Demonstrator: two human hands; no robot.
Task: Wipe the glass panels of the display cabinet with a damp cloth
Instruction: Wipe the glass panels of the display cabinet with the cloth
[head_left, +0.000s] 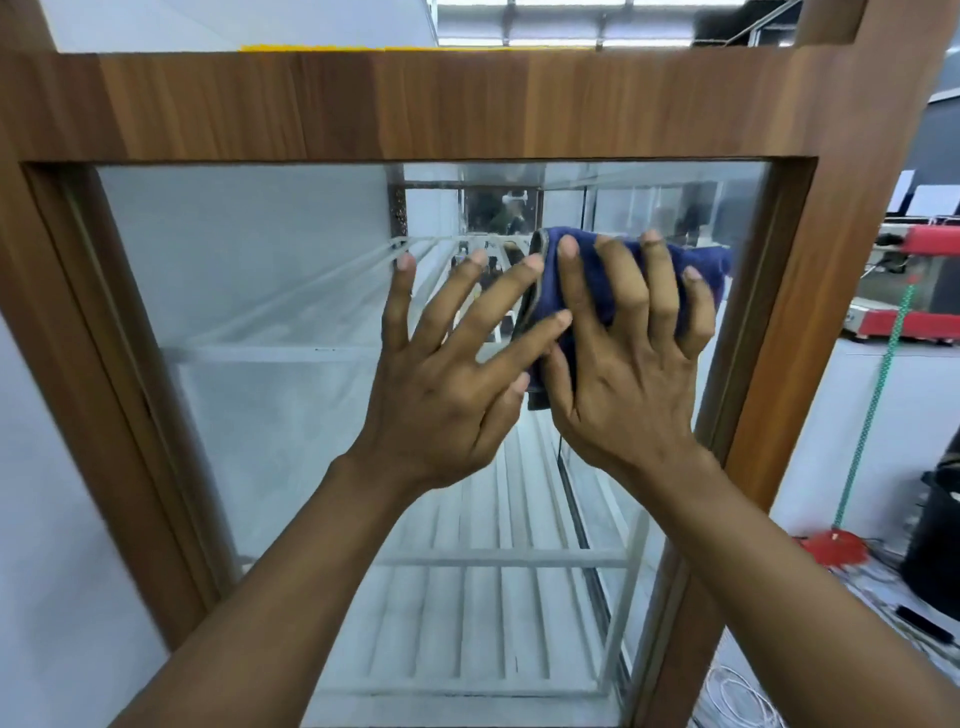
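My two hands on the upper right of the cabinet's glass, cloth under the right one.

The display cabinet (467, 104) fills the view, its brown wooden frame set around the glass panel (249, 270) in front of me. Through the pane I see white slatted shelves (493, 613) inside. My left hand (447, 395) lies released on the glass, its fingers straight and fanned wide, the forefinger reaching onto the left edge of the cloth. My right hand (628, 374) is just beside it, fingers spread and pressing flat on the dark blue cloth (587, 280), which is bunched against the glass near the frame's right post. Part of the cloth sticks out past my fingertips to the right.
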